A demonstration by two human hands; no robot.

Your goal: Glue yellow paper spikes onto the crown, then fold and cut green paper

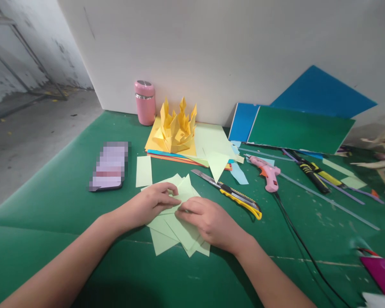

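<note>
Several pale green sheets of paper point(179, 233) lie fanned in a loose pile on the green table. Over the pile, my left hand point(157, 200) has its fingers curled and pressed on the top sheet, at the left side of a raised paper corner. Facing it from the right, my right hand point(208, 220) pinches the same sheet, fingertips close to those of my left. The exact fold under my fingers is partly hidden. Just beyond, a yellow utility knife point(240, 200) lies with its blade out, and a pale green paper strip point(144, 171) is left of the pile.
A yellow folded-paper crown point(178, 128) sits on stacked coloured paper point(211, 134). Behind stands a pink flask point(145, 105). A phone point(111, 166) lies left. To the right are a pink glue gun point(267, 172) with a black cord, pliers point(311, 173), and blue and green boards point(301, 130).
</note>
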